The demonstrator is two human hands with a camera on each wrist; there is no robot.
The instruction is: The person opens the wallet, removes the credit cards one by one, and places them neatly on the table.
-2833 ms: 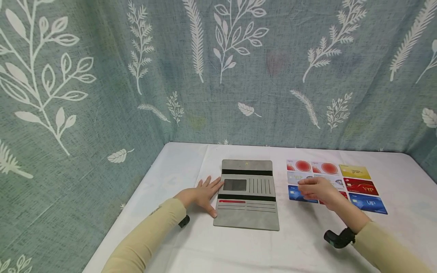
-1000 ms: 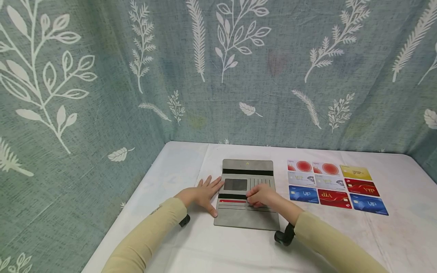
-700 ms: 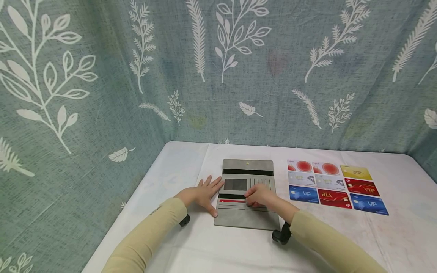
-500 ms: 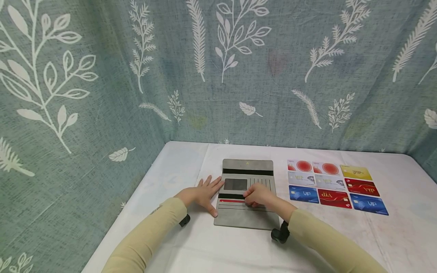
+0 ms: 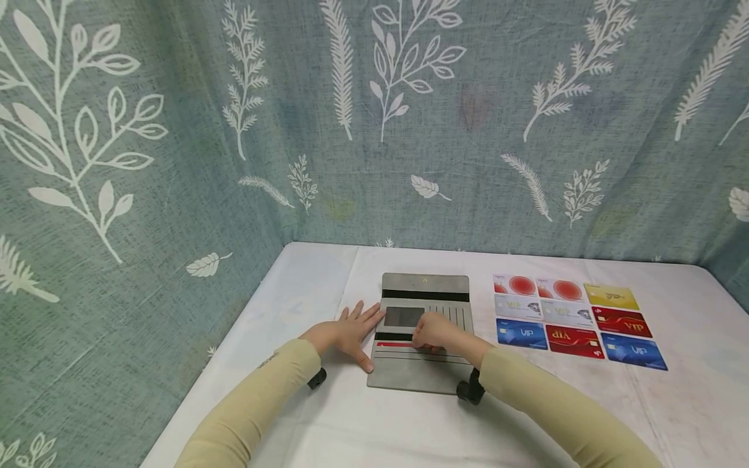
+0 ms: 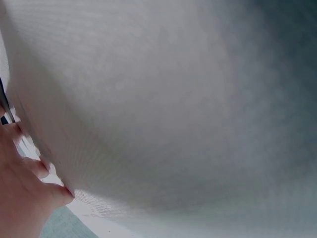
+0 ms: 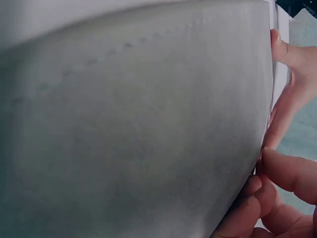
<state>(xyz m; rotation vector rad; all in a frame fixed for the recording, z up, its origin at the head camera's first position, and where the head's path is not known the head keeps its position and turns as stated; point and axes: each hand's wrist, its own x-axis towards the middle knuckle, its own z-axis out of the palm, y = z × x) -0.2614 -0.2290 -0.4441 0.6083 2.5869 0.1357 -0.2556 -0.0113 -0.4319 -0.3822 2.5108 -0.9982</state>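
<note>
An opened grey wallet [image 5: 422,378] lies flat on the white table, with card slots and black bands across it. A red card [image 5: 394,344] shows as a thin strip in one of its lower slots. My right hand [image 5: 440,330] is over the wallet, fingers curled, with thumb and fingertips pinching at the strip's right end; the hand covers that end. In the right wrist view, the thumb [image 7: 285,171] and bent fingers meet at the wallet's edge. My left hand [image 5: 351,330] lies spread on the table, thumb and fingertips at the wallet's left edge.
Right of the wallet, several cards lie in a grid: red-dotted white cards [image 5: 515,286], silver cards [image 5: 517,305], a yellow card [image 5: 612,296], red VIP cards [image 5: 575,341] and blue VIP cards [image 5: 633,351]. A patterned curtain [image 5: 409,162] hangs behind the table.
My right hand has come from above the cards leftward onto the wallet, then slid slightly further left along the red strip. My left hand has stayed put.
</note>
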